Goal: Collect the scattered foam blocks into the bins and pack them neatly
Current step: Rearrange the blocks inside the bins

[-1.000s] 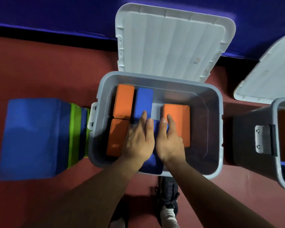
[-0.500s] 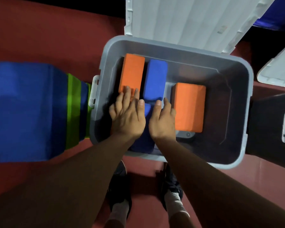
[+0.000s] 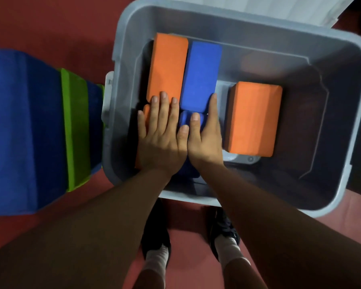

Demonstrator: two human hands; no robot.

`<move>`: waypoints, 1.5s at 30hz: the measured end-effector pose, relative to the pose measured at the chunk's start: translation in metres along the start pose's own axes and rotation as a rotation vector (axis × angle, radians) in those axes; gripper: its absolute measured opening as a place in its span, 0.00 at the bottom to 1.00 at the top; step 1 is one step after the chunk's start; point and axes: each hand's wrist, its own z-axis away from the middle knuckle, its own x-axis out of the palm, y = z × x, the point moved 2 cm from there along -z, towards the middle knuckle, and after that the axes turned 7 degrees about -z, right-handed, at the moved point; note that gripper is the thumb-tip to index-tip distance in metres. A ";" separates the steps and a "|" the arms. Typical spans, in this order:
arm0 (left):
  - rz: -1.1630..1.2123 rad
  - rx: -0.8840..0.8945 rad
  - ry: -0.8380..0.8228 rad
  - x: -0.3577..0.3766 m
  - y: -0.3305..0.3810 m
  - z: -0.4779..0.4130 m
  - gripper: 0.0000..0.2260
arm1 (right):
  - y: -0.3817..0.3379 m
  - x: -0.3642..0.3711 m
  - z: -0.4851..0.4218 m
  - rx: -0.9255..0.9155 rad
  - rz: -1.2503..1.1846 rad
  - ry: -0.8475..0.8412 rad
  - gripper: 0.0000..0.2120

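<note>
A grey bin stands open on the red floor below me. Inside, at its left, an orange block and a blue block lie side by side. In front of them lie another orange block and another blue block, both mostly hidden under my hands. My left hand lies flat on the near orange block, fingers straight. My right hand presses flat on the near blue block. A third orange block lies apart in the middle of the bin.
A row of blue and green foam blocks stands against the bin's left outer wall. The bin's white lid is raised behind it. The right half of the bin holds nothing. My shoes are just in front of the bin.
The view has moved closer over the bin. My left hand has shifted left from the blue block onto the near orange block. My right hand stays on the near blue block.
</note>
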 end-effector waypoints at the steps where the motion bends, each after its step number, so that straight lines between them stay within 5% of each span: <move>1: 0.004 -0.005 -0.010 -0.001 0.000 -0.001 0.29 | 0.001 0.003 0.000 -0.013 0.001 -0.008 0.30; 12: 0.145 -0.065 -0.010 -0.016 0.005 -0.006 0.30 | 0.001 -0.007 -0.006 0.008 -0.047 -0.110 0.29; 16: 0.065 0.024 0.028 -0.019 0.024 -0.018 0.28 | -0.002 -0.023 -0.006 -0.024 -0.081 -0.059 0.29; 23: 0.311 0.188 0.056 -0.024 0.079 -0.032 0.30 | 0.017 -0.082 -0.018 0.069 -0.016 0.140 0.31; 27: 0.409 0.232 -0.062 -0.019 0.122 -0.030 0.30 | 0.039 -0.131 -0.027 0.175 0.056 0.215 0.29; 36: 0.445 0.000 -0.611 0.074 0.169 -0.026 0.36 | 0.102 -0.168 -0.053 0.495 0.087 0.103 0.30; 41: 0.496 -0.027 -0.726 0.106 0.176 -0.033 0.31 | 0.119 -0.153 -0.067 0.512 0.155 0.098 0.33; 45: 0.542 -0.218 -0.769 0.104 0.183 -0.033 0.26 | 0.113 -0.155 -0.068 0.561 0.076 0.163 0.34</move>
